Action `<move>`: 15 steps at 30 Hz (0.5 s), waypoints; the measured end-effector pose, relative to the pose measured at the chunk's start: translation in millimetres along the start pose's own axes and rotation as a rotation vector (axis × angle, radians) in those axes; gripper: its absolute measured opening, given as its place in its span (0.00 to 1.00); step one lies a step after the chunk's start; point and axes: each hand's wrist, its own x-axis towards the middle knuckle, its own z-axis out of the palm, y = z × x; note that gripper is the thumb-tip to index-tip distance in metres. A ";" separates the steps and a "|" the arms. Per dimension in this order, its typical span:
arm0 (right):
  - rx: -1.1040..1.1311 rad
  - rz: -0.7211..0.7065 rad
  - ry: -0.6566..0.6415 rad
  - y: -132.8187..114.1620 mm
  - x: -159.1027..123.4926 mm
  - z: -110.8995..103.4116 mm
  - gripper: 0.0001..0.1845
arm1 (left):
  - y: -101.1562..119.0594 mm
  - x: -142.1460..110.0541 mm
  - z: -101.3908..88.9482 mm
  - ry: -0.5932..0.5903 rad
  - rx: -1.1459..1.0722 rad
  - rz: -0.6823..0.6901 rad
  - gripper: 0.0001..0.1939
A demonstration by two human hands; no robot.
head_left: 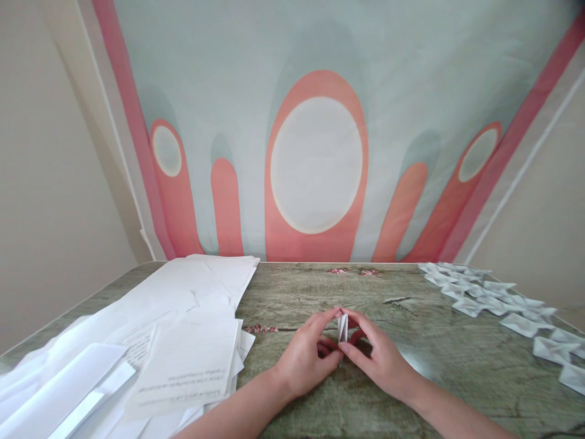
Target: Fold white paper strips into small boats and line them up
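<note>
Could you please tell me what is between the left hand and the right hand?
A small folded paper is between the left hand and the right hand, held upright by the fingers of both. The head view shows this.

The person's left hand [304, 356] and right hand [384, 360] are both bare, with slim fingers that taper toward rounded tips. The left thumb [329, 364] and the right thumb [356, 358] look a little thicker than the fingers beside them. The backs of the hands are smooth and gently rounded, narrowing into the left wrist [284, 383] and the right wrist [410, 385], both uncovered. Beyond them, the left forearm [237, 407] and the right forearm [452, 410] are slender, smooth in outline, bare as far as they show, and slightly broader away from the wrists. The nails are too small and blurred to make out.
</note>
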 end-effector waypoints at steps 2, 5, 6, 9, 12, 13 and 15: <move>-0.007 0.001 0.010 1.0 -0.1 0.8 0.26 | 1.9 0.0 -0.3 0.001 0.018 0.021 0.33; -0.025 -0.006 0.007 0.3 0.6 0.4 0.23 | 2.8 0.2 -0.4 0.002 0.040 0.047 0.32; -0.031 -0.015 -0.003 -0.6 1.0 -0.2 0.22 | 2.7 0.4 -0.5 0.003 0.046 0.055 0.31; -0.060 -0.055 -0.027 -3.3 2.6 -2.1 0.22 | 2.2 1.4 -1.1 0.023 0.060 0.081 0.32; -0.111 -0.084 -0.035 -4.5 3.9 -3.5 0.22 | 2.8 2.7 -2.6 0.052 0.091 0.116 0.31; -0.126 -0.088 -0.042 -4.6 4.3 -3.9 0.22 | 3.3 3.3 -3.4 0.055 0.106 0.129 0.31; -0.144 -0.094 -0.057 -4.2 4.9 -4.4 0.21 | 4.1 4.2 -5.0 0.056 0.145 0.144 0.30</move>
